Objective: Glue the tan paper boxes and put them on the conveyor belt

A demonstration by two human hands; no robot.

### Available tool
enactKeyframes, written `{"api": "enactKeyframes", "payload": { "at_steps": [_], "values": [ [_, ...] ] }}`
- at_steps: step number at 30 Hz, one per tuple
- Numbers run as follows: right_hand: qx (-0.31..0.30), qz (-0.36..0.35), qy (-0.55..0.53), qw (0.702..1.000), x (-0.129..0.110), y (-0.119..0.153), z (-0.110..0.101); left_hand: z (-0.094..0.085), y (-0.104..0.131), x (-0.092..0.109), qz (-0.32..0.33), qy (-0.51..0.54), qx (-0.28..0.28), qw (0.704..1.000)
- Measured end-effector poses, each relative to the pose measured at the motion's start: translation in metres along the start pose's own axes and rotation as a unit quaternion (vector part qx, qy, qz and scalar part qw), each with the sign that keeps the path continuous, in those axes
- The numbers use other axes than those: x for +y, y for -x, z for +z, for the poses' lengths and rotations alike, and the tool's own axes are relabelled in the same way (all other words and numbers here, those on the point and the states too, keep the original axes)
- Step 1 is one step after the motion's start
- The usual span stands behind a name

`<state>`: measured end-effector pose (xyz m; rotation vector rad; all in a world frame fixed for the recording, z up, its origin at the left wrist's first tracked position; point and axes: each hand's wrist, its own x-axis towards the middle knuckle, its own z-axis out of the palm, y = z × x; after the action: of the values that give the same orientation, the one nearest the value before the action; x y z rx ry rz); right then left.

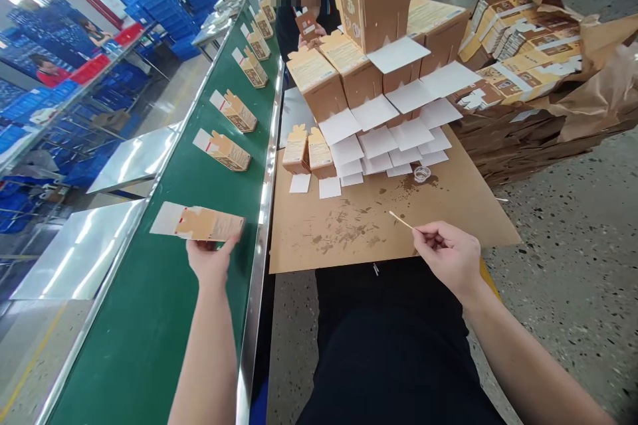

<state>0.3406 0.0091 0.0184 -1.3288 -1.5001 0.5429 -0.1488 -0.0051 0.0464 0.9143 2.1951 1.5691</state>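
One carton (212, 222) at the green belt (164, 319), gripped in the fingers of our left hand (212, 260): we judge it light, stiff yet crushable, best held by its side walls (not the flap (164, 219)); our right hand (451, 254) has fingers pinching a cotton swab (401, 220) above the worktop (473, 212).

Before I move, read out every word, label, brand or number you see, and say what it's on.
No text is legible.
Carton in left hand: print too small.
Cartons on belt: too small.
Stacked cartons: printed lines, blurred.
Banded carton bundles: too small.
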Motion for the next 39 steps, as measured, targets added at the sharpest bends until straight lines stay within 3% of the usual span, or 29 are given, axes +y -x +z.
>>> {"api": "enactKeyframes", "payload": {
  "at_steps": [2, 5, 7, 11, 14, 15, 17, 20, 22, 24, 27, 30, 34, 36, 39],
  "values": [
    [-0.004, 0.008, -0.003, 1.0, 0.0, -0.006, 0.004, -0.01, -0.02, -0.002, -0.051, -0.011, 0.027, 0.998],
    [-0.004, 0.01, -0.015, 1.0, -0.001, -0.013, 0.006, -0.008, -0.023, -0.006, -0.077, -0.038, 0.015, 0.996],
    [0.001, 0.007, -0.016, 1.0, 0.0, -0.015, -0.001, -0.006, -0.012, -0.009, -0.071, -0.074, -0.002, 0.995],
    [0.055, 0.003, 0.016, 0.998, 0.011, -0.009, -0.031, -0.022, 0.021, -0.01, -0.082, -0.183, 0.055, 0.978],
    [0.094, 0.024, 0.046, 0.994, 0.021, 0.0, -0.054, -0.024, 0.032, 0.004, 0.005, -0.217, 0.042, 0.975],
    [0.098, 0.034, 0.053, 0.993, 0.023, 0.001, -0.059, -0.015, 0.03, 0.013, 0.044, -0.204, 0.018, 0.978],
    [0.104, 0.045, 0.06, 0.992, 0.025, 0.0, -0.063, 0.02, 0.016, 0.034, 0.103, -0.152, -0.024, 0.983],
    [0.103, 0.029, 0.051, 0.993, 0.018, -0.007, -0.056, 0.102, -0.018, 0.07, 0.136, -0.093, -0.086, 0.983],
    [0.095, 0.007, 0.038, 0.995, 0.009, -0.011, -0.048, 0.157, -0.038, 0.092, 0.095, -0.099, -0.129, 0.982],
    [0.087, -0.008, 0.031, 0.996, 0.0, -0.013, -0.044, 0.198, -0.051, 0.107, 0.031, -0.114, -0.175, 0.977],
    [0.092, -0.008, 0.034, 0.995, -0.004, -0.011, -0.045, 0.223, -0.056, 0.113, -0.018, -0.117, -0.226, 0.967],
    [0.104, 0.01, 0.046, 0.993, 0.002, -0.008, -0.053, 0.21, -0.054, 0.101, -0.022, -0.101, -0.227, 0.968],
    [0.124, 0.034, 0.044, 0.991, 0.014, -0.014, -0.061, 0.16, -0.039, 0.069, -0.049, -0.027, -0.206, 0.977],
    [0.127, 0.028, 0.037, 0.991, 0.019, -0.023, -0.062, 0.13, -0.02, 0.052, -0.077, 0.081, -0.223, 0.969],
    [0.105, -0.002, 0.065, 0.992, 0.025, -0.046, -0.06, 0.093, 0.023, 0.032, -0.112, 0.213, -0.276, 0.931]
  ]
}}
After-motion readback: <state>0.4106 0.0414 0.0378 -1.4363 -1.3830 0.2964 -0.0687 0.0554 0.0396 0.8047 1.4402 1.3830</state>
